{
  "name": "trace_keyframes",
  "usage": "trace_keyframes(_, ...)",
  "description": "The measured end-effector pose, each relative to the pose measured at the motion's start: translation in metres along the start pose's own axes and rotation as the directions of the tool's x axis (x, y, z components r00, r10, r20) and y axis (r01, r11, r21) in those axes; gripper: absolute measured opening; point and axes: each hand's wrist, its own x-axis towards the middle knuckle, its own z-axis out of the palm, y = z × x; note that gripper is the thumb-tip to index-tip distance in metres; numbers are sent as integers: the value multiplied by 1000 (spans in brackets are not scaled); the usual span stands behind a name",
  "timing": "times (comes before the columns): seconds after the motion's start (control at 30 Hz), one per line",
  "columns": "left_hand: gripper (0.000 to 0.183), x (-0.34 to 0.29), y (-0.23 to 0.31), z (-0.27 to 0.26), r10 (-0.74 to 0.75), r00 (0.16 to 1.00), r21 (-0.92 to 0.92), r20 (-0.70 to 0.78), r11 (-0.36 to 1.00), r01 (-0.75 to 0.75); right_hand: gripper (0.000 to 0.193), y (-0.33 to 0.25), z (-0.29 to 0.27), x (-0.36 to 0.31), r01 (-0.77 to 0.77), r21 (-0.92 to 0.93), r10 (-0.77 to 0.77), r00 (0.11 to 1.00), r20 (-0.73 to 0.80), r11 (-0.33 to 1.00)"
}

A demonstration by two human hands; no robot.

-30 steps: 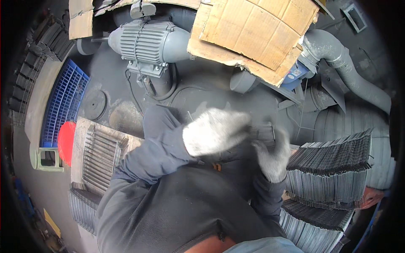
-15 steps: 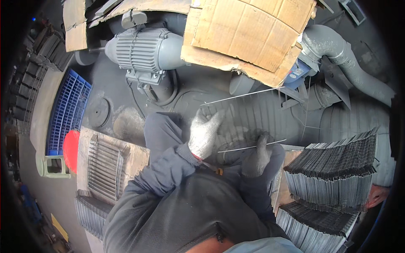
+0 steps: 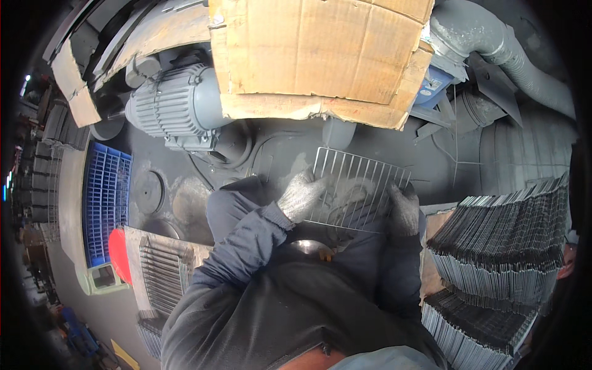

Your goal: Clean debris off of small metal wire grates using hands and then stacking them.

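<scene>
Turned since the frame half a second earlier, the grid (image 3: 354,185) has its far edge sloping down toward the right, where that edge rose before; its wires, then blurred, are now distinct. Cardboard (image 3: 314,49) and motor (image 3: 176,105) both sit further left in view than they did.

Item in hand: the grid is on the near side of the cardboard, apart from it, tilted and held at both ends.

Left hand (image 3: 302,196), gloved, nearer the wearer than the cardboard: fingers closed on the grid's left edge. Right hand (image 3: 404,211), gloved, near side of the cardboard and to the right: fingers gripping the grid's right edge; some fingertips are hidden, so their exact placing cannot be told.

Surroundings, motor: immediately left of the cardboard. Duct (image 3: 487,55): to its right. Blue box (image 3: 435,86): at its right edge, partly covered.

Two stacks (image 3: 499,240) of dark wire pieces stand well to the near right of the cardboard. To its near left, more grids (image 3: 163,274) lie on a board (image 3: 201,254); beyond these are a red disc (image 3: 120,258), a green stool (image 3: 98,280) and a blue crate (image 3: 108,203).
</scene>
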Motion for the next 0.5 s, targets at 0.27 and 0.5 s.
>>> trace_keyframes(0.27, 23, -24, -5, -76, -163, 960, -244, -229, 964, 106, 12, 26, 113, 26, -109, -235, 128, 989, 70, 966)
trace_keyframes(0.5, 17, 19, -23, 9, -63, 997, 48, -45, 997, 65, 8, 10, 20, 19, 16, -16, -16, 1000, -20, 1000)
